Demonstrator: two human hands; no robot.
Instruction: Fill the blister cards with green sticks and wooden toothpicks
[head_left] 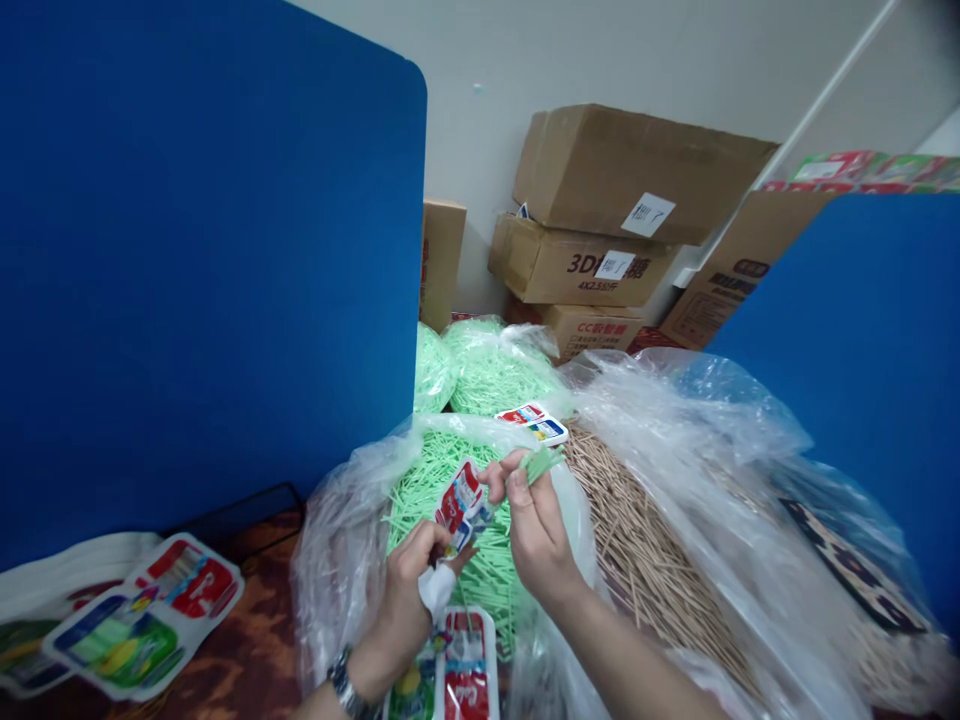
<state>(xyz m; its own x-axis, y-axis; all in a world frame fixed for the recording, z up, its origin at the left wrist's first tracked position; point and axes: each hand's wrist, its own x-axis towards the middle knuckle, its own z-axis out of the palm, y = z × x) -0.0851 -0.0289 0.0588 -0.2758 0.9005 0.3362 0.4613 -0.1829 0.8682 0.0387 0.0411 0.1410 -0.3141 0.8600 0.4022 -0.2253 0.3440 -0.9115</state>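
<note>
- Green stick bundle [543, 461]: it sits pinched between your right hand [538, 530]'s thumb and fingers, above the plastic bag [328, 560] of loose green sticks [424, 478]; grip lightly so none snap.
- Your left hand [409, 572]'s thumb and fingers close on the lower end of the red-printed cola packet [460, 494]; hold it steady without creasing it.
- Work over the bag, so strays land there, apart from the brown sticks [651, 560].

Single close head-worn view, forward and downward.
</note>
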